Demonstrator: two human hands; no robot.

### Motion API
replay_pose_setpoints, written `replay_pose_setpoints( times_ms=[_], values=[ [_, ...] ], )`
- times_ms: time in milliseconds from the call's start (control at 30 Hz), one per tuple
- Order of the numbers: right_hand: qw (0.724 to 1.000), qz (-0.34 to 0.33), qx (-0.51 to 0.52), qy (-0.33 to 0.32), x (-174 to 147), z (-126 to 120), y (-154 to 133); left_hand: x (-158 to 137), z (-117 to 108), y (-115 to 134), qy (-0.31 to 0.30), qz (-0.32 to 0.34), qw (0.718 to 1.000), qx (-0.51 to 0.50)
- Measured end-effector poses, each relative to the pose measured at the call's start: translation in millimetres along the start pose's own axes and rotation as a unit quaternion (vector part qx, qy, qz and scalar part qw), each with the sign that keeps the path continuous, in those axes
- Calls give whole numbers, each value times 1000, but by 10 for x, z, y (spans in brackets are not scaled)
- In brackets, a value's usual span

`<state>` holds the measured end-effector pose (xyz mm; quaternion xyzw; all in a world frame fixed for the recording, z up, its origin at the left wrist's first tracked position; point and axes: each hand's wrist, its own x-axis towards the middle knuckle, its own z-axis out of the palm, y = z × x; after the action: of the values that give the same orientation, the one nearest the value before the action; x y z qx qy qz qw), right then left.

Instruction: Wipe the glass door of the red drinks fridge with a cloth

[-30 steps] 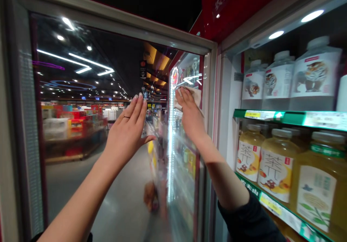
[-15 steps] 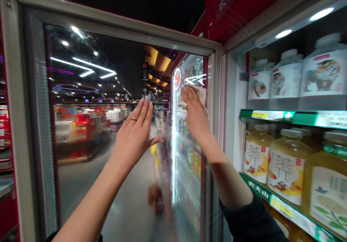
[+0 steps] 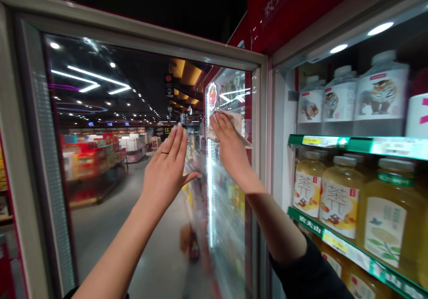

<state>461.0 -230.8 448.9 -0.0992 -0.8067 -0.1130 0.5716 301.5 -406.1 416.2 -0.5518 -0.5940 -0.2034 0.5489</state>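
Note:
In the head view a glass cooler door (image 3: 127, 227) with a metal frame stands swung out in front of me. My left hand (image 3: 167, 160) lies flat near the middle of the pane, fingers straight and thumb spread, holding nothing. A dark ring is on one finger. Higher and to the right, my right hand (image 3: 230, 149) presses a pale cloth (image 3: 236, 122) against the glass by the door's right side. Part of the cloth is hidden beneath the fingers and palm.
Right of the door, cooler shelves hold clear bottles with tiger labels (image 3: 381, 93) and bottles of yellow drink (image 3: 341, 196). Green price strips (image 3: 364, 145) edge the shelves. Through the pane show a lit cooler (image 3: 210, 192), red-packaged goods (image 3: 96, 156) and a small brown dog-like shape (image 3: 189, 241).
My right hand and the cloth have shifted slightly left and down on the glass. The left hand stays almost in place. The view has turned slightly right.

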Motion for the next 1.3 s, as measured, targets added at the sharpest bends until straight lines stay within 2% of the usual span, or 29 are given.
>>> replay_pose_setpoints(
  times_ms=[67,167,267,433,533,633,700,733,833,933,1033,1200,1300],
  values=[
    [1000,19,2,17,14,6,15,-6,18,-13,5,8,1000,-3],
    [998,44,3,37,-163,63,0,-14,51,-22,6,11,1000,-6],
    [999,29,1,16,-298,143,-126,-11,93,-24,4,14,1000,-10],
    [1000,19,-15,-1,-28,138,-223,-9,67,-132,11,55,998,-12],
    [999,35,-15,9,131,102,-138,-121,-133,-367,23,100,995,-13],
    [999,39,-6,20,148,125,-83,-356,-414,-718,85,50,995,21],
    [998,45,-2,32,139,171,-115,-529,-551,-955,98,7,994,38],
    [998,47,0,37,141,198,-156,-603,-589,-1057,94,-6,995,36],
    [999,28,4,28,175,270,-343,-735,-598,-1249,76,7,997,21],
    [1000,-7,6,5,165,294,-497,-751,-552,-1287,64,30,997,7],
    [1000,-22,3,2,86,261,-486,-736,-539,-1279,75,40,996,7],
    [999,26,-6,28,195,211,-338,-737,-533,-1317,74,53,996,7],
    [999,29,-8,25,344,239,-408,-737,-509,-1329,78,53,996,10]
  ],
)
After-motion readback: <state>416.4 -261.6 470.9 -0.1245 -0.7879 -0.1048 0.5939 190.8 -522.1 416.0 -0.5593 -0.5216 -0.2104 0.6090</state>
